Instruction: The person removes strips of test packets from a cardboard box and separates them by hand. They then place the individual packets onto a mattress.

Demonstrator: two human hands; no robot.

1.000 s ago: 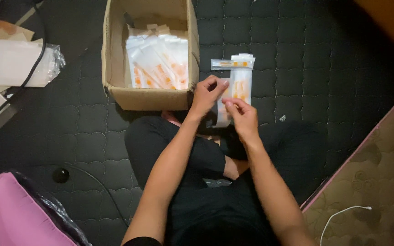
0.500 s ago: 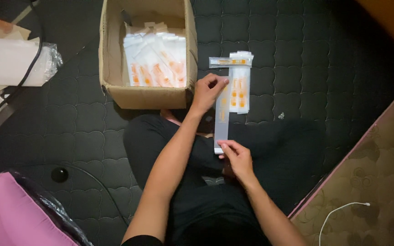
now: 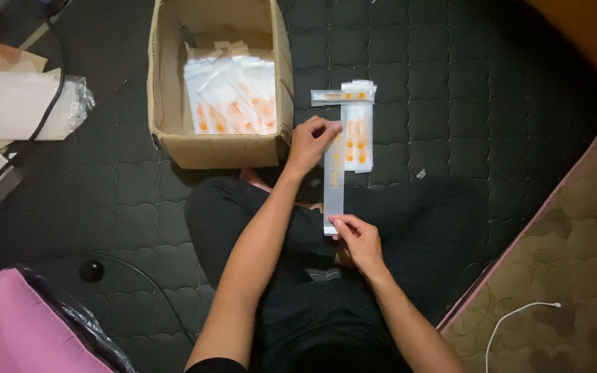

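I sit cross-legged on a dark quilted mat. My left hand [image 3: 310,143] pinches the top end of a long clear plastic sleeve [image 3: 334,181] with orange print. My right hand [image 3: 358,238] pinches its bottom end, so the sleeve is stretched lengthwise between both hands above my legs. Just right of the left hand, a small stack of similar orange-printed packets [image 3: 358,135] lies on the mat, with one packet [image 3: 343,94] laid crosswise over its top.
An open cardboard box [image 3: 167,90] with several orange-printed packets [image 3: 233,97] stands at my front left. White plastic bags [image 3: 19,103] and a black cable [image 3: 29,138] lie far left. A pink bundle [image 3: 15,324] sits bottom left. A white cable [image 3: 519,318] lies on the patterned floor.
My right hand has drawn back toward my body along the sleeve, from near the left hand to the sleeve's lower end. The left hand has stayed at the top.
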